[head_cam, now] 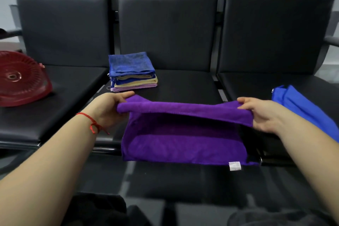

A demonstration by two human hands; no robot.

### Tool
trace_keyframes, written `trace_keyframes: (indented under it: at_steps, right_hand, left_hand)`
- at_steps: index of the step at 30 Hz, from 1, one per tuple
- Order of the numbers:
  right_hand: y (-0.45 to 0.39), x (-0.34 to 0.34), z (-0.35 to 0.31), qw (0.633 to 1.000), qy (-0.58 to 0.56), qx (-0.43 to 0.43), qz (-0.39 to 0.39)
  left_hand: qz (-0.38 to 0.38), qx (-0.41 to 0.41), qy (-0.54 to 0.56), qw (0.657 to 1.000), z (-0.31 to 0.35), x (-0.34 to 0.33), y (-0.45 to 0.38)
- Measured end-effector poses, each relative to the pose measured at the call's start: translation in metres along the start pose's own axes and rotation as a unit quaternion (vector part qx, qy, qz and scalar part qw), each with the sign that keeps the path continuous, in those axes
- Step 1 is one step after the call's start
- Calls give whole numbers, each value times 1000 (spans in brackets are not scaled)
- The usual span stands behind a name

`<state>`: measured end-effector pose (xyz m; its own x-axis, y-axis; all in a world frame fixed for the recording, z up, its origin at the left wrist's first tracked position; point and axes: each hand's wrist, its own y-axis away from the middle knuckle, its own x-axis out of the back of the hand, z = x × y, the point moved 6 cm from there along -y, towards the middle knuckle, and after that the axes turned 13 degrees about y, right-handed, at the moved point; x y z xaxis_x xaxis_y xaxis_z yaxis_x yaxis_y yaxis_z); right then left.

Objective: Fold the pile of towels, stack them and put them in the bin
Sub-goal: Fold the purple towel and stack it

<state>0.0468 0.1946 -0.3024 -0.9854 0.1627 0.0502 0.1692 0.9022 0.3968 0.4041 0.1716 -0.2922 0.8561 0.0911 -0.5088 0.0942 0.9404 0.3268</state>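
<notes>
While its white label (235, 166) hangs too blurred to read, the purple towel (183, 139) is pinched by left grip (108, 109) and right grip (264, 113) above the bench (183, 82), between folded stack (133, 70), red bin (20, 79) and blue towel (300, 104).

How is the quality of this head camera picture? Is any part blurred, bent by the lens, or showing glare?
In the head view, the purple towel and the folded stack are fairly sharp; the bottom edge, near the forearms, is soft and blurred; the wide lens bends the seat backs outward at the sides; soft light leaves a dull sheen on the black seats, no hard glare; the red bin is slightly smeared.
</notes>
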Motion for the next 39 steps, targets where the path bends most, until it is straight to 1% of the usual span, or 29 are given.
trace_keyframes:
  at_steps: [3,5,7,9,11,14,16,19,21,22,24,26,27,30,32,33,36,39]
  right_hand:
    - [20,-1,11,989,129,-39,-67]
    - [25,3,19,969,226,-58,-84]
    - [27,5,24,948,295,-68,-100]
    - [26,3,26,931,344,-64,-105]
    - [19,2,26,924,371,-45,-82]
    - [7,0,24,931,363,-14,-47]
    - [0,-2,23,933,360,5,-26]
    - [-11,-5,21,930,365,25,15]
    - [-19,-7,21,936,349,31,30]
    - [-25,-6,21,944,326,34,42]
    - [-36,-3,19,961,259,45,81]
    - [-45,-1,18,969,208,60,121]
    - [-50,-2,18,971,190,67,129]
    - [-55,-9,19,979,158,75,108]
    - [-54,-11,18,977,177,72,96]
    - [-53,-10,18,975,193,66,89]
    - [-43,-11,19,970,234,35,55]
    - [-27,-11,24,966,259,-5,13]
  left_hand:
    - [-10,60,-90,994,-4,14,14]
    - [-25,110,-142,983,-11,25,20]
    - [-32,140,-211,967,-17,35,24]
    - [-29,134,-280,950,-19,40,26]
    - [-11,98,-317,943,-17,40,23]
    - [30,30,-335,941,-14,40,11]
    - [37,-4,-340,940,-15,36,2]
    - [46,-32,-384,922,-16,31,-12]
    - [60,-50,-394,916,-15,29,-20]
    - [68,-63,-380,920,-15,27,-23]
    - [105,-82,-304,943,-12,28,-33]
    - [140,-93,-227,959,-10,30,-38]
    - [150,-93,-202,963,-9,32,-42]
    - [160,-72,-160,971,-11,36,-50]
    - [152,-64,-165,972,-11,33,-51]
    - [150,-69,-194,967,-9,34,-51]
    - [159,-62,-305,937,-8,34,-45]
    - [134,-22,-338,931,-13,33,-35]
